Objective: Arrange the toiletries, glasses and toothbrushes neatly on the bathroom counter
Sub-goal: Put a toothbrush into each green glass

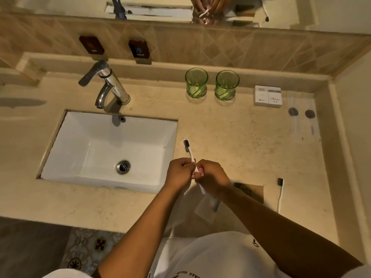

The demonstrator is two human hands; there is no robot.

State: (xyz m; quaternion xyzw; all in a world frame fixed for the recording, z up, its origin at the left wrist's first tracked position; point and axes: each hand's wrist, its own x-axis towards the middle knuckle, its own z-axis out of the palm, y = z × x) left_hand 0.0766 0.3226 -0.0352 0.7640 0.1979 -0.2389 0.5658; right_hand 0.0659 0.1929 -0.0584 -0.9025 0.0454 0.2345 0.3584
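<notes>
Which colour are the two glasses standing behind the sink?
The two glasses are transparent green with a swirl pattern, seen best in the head view.

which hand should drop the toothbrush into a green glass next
Right, probably. Both hands grip the toothbrush, but the right hand sits nearer the green glasses, leaving the left hand, on the sink side, to let go.

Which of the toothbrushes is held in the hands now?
The dark-bristled toothbrush above both hands, beside the sink; the other toothbrush lies untouched near the counter's right front edge.
</notes>
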